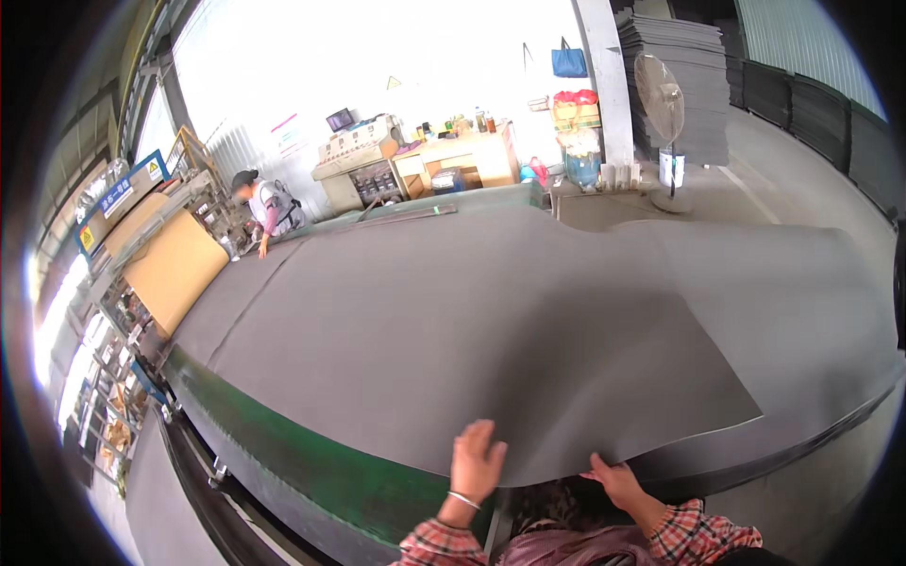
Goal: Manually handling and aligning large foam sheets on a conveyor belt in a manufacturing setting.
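Observation:
A large dark grey sheet (406,311) stretches across a green-surfaced conveyor table (311,443) in front of me. My left hand (477,464) is at its near edge, fingers stretched out over the surface. Farther right, my right hand (618,481) pinches the same near edge, which lifts in a soft wave beside it; its lower fingers are hidden. To the right, the sheet's cut corner overlaps a stack of similar grey sheets (802,311).
A co-worker (272,208) leans over the far left end, beside a machine with a tan roller sheet (175,269). Behind stand a control console (359,156), a wooden desk (472,156) and a standing fan (661,99). Tall stacked sheets (684,75) rise at the back right.

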### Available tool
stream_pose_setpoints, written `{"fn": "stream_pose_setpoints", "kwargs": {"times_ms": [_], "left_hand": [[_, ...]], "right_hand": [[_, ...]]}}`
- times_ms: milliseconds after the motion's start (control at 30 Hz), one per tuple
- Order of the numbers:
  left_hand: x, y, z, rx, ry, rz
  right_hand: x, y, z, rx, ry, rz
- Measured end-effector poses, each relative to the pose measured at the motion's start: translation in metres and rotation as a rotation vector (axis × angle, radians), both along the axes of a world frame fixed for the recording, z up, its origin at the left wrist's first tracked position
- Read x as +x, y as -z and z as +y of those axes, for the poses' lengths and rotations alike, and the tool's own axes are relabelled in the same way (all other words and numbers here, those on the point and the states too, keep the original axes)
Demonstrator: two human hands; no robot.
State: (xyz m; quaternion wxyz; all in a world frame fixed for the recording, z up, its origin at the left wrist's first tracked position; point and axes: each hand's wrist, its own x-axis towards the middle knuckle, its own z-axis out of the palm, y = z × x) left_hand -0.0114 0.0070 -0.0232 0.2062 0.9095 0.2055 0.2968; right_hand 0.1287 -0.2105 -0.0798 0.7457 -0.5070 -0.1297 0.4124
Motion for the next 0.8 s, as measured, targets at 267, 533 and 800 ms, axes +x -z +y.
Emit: {"fn": "stream_pose_setpoints", "kwargs": {"times_ms": [267,533,800], "left_hand": [[-0.007,0.025,0.022,0.063,-0.367,0.564],[-0.056,0.018,0.114,-0.059,-0.577,0.69],[-0.075,0.004,0.204,-0.116,-0.741,0.809]], "right_hand": [[0.044,0.101,-0.064,-0.506,-0.503,-1.091],[0.082,0.093,-0.101,-0.673,-0.474,-1.798],[0.13,0.056,-0.105,-0.709,-0.054,-1.22]]}}
